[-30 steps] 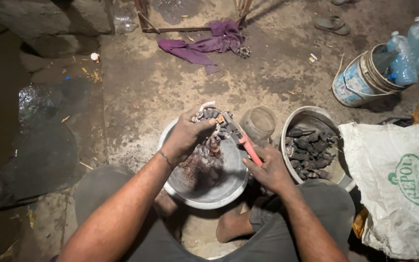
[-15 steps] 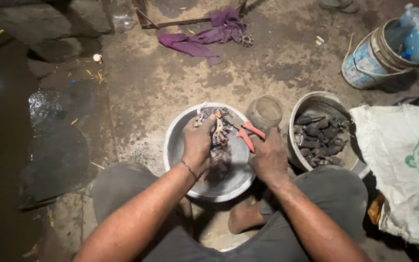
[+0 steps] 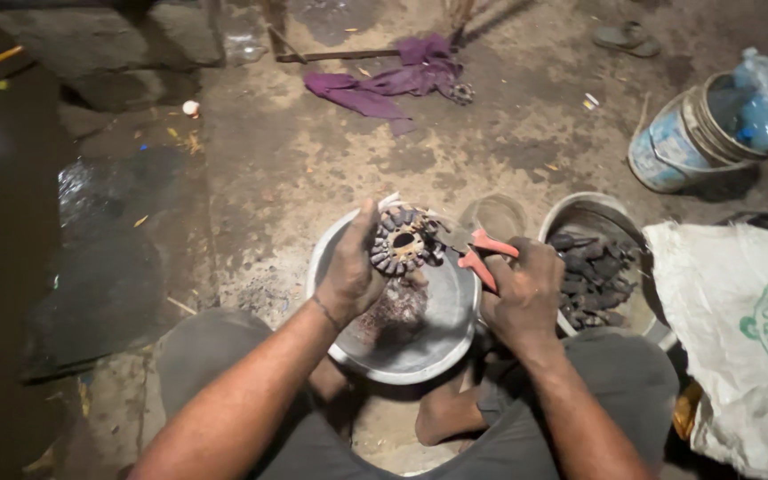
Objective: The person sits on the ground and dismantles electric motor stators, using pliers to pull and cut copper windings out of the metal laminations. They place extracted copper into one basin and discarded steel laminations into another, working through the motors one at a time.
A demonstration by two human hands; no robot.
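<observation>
Ring-shaped toothed metal part [image 3: 402,240], dark and rusty, one piece, held upright over the far half of a round metal basin [image 3: 442,342]. Left hand [image 3: 348,276] clamps it from the near-left side, thumb up along its rim, fingers curled behind. Right hand [image 3: 522,293] is closed round the orange handles of one pair of pliers [image 3: 482,253]; the nose points left and meets the part's right edge. Whether the nose actually bites metal cannot be told.

Basin sits on the dirt floor between the person's knees; its near rim lies close to a bare foot [image 3: 446,413]. Dark residue covers the basin bottom under the part. Little room on the near side, both thighs closing it in; the floor beyond the far rim is open up to the purple rag.

Counts: basins, two. The second basin [image 3: 597,209] stands just right of the first, rims nearly touching, full of dark scrap pieces [image 3: 593,276]. One small round container [image 3: 495,213] behind the gap between them.

Right: one white woven sack [image 3: 740,338], its edge over the second basin's right rim. Far right: one blue-and-white bucket [image 3: 668,151] tilted, two plastic bottles [image 3: 766,107] in it. Far centre: one purple rag [image 3: 384,84] with a small toothed wheel [image 3: 462,92] at its end. One sandal [image 3: 624,37] top right. Left: dark wet patch [image 3: 91,267]
</observation>
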